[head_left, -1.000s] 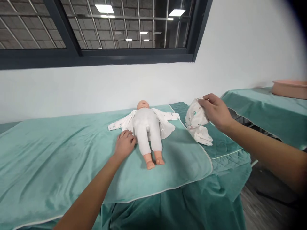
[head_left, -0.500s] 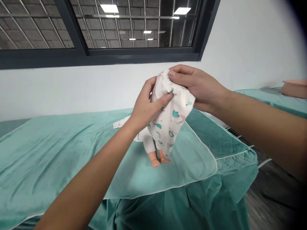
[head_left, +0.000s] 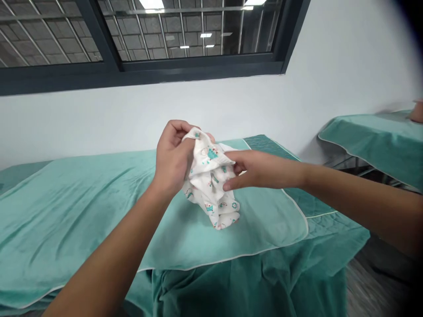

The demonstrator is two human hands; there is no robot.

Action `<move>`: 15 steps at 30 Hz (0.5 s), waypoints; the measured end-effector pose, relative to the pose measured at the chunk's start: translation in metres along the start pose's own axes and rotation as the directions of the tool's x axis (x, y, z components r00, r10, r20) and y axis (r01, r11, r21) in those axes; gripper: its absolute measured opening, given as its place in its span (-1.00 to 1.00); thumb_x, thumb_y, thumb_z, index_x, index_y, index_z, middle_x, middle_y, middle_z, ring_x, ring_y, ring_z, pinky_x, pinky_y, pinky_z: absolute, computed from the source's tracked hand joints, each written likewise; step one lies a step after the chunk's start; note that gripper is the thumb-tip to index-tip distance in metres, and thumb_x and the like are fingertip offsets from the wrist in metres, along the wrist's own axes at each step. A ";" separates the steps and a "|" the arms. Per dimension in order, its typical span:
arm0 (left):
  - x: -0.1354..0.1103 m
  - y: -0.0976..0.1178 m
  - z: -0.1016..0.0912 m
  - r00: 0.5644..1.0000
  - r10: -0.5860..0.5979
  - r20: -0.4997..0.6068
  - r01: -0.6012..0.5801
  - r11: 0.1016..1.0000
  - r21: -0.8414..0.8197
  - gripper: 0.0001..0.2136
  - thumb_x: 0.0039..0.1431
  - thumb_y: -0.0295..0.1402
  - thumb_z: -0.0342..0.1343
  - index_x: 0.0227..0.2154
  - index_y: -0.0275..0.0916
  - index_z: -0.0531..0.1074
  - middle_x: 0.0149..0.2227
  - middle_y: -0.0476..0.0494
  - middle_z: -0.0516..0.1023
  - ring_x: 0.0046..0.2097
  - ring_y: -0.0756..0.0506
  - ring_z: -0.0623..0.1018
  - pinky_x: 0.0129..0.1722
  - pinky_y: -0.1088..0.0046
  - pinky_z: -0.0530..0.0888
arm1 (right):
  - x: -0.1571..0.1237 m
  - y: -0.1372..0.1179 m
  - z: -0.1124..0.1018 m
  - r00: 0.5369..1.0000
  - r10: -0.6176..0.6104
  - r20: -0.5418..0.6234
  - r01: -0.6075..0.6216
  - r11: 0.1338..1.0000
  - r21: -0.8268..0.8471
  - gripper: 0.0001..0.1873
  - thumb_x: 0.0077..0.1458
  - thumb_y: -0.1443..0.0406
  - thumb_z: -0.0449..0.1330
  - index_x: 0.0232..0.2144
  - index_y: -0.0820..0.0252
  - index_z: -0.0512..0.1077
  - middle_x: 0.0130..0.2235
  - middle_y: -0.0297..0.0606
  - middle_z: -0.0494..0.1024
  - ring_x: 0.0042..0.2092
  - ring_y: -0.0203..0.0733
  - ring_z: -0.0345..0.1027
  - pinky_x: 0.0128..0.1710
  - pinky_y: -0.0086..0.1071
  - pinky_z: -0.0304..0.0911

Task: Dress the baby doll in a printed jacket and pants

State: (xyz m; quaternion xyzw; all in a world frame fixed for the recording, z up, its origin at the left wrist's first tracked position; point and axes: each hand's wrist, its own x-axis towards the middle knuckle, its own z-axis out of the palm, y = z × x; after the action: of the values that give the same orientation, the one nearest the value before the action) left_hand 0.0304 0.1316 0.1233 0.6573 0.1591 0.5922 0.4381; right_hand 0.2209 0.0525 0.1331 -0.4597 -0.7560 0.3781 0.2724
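Both hands hold up a small white baby garment (head_left: pixel 211 187) printed with teal and pink animals, above a table. My left hand (head_left: pixel 172 156) is closed around its upper bunched edge. My right hand (head_left: pixel 254 169) pinches the cloth from the right, thumb and fingers pressed on the fabric. The garment hangs crumpled between them, its lower end dangling. The baby doll that lay on the table is hidden behind the hands and garment.
A light green towel with white piping (head_left: pixel 82 207) covers a table draped in darker green cloth (head_left: pixel 264 281). A second green-covered table (head_left: pixel 376 136) stands at the right. White wall and a dark-framed window lie behind.
My right hand brought the garment from the table's right side over to the middle. My left hand left the doll and took hold of it. Both hands have since lowered and bunched it.
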 end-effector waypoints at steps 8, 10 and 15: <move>-0.002 0.004 -0.033 0.935 -0.304 0.186 0.291 0.952 0.094 -0.83 0.16 -0.26 -0.01 -0.34 -0.15 0.46 -0.40 -0.08 0.47 -0.37 -0.12 0.48 -0.37 0.33 0.44 | 0.000 -0.006 -0.007 0.940 -0.046 -0.338 0.040 0.999 -0.024 -0.72 0.17 0.08 0.15 -0.44 0.13 0.44 -0.47 -0.38 0.40 -0.44 -0.28 0.22 -0.44 -0.41 0.08; -0.007 0.009 -0.028 0.872 -0.354 0.339 0.276 0.926 0.257 -0.76 0.21 -0.16 0.02 -0.33 -0.16 0.51 -0.37 -0.10 0.50 -0.34 -0.13 0.49 -0.34 0.33 0.42 | 0.003 -0.011 -0.005 0.914 -0.073 -0.399 0.086 0.996 0.014 -0.75 0.16 0.14 0.14 -0.47 0.14 0.41 -0.50 -0.39 0.35 -0.46 -0.30 0.18 -0.45 -0.41 0.07; -0.022 0.014 0.001 0.825 -0.382 0.416 0.140 0.852 0.505 -0.78 0.12 -0.13 0.20 -0.29 -0.17 0.50 -0.30 -0.07 0.54 -0.28 -0.13 0.49 -0.28 0.36 0.39 | 0.006 -0.011 0.008 0.928 -0.068 -0.366 0.081 0.997 0.019 -0.74 0.15 0.19 0.13 -0.52 0.17 0.40 -0.47 -0.37 0.35 -0.44 -0.32 0.17 -0.46 -0.42 0.07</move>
State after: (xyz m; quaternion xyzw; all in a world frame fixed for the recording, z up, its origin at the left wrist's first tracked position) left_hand 0.0210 0.1072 0.1201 0.8424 0.2641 0.2793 0.3777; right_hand 0.2068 0.0526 0.1382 -0.4883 -0.7026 0.2881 0.4301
